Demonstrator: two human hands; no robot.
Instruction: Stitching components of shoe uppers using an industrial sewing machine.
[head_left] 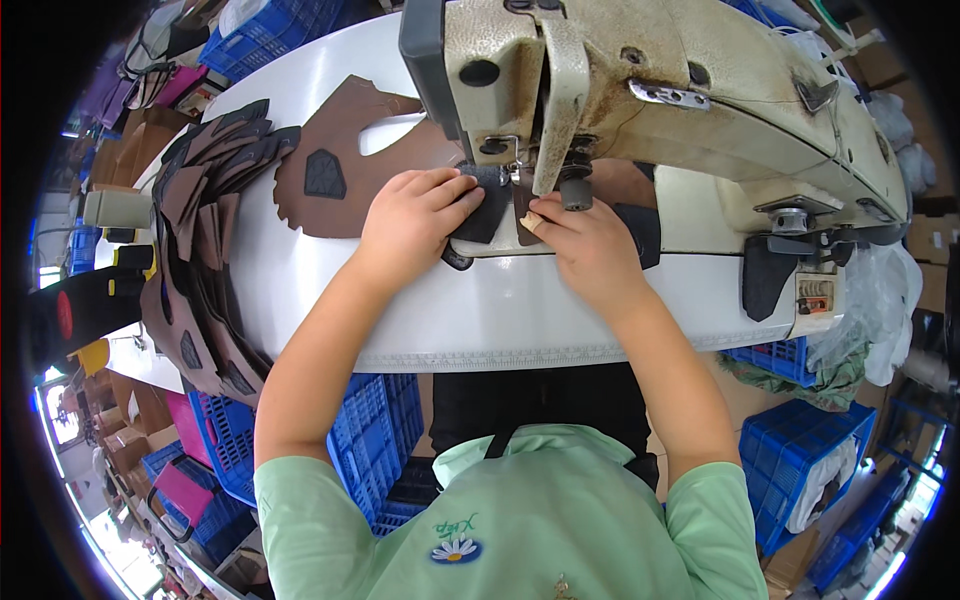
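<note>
Under the head of a sewing machine [600,80], a dark fabric piece [486,216] lies against the needle area, beside a narrow brown strip [523,205]. My left hand [412,215] has its fingers closed and bent over the dark piece's left edge. On the other side of the presser foot, my right hand [590,245] pinches at the brown strip; a pale wrap covers one fingertip. A large brown cut piece [350,170] with a dark five-sided patch spreads left of the machine, partly behind my left hand. More dark material [640,230] shows past my right hand.
A heap of brown and dark cut pieces [205,240] hangs over the white table [480,320] at left. A black piece [768,275] stands at the table's right. Blue crates [375,440] sit below, and clear plastic bags [880,300] hang at far right.
</note>
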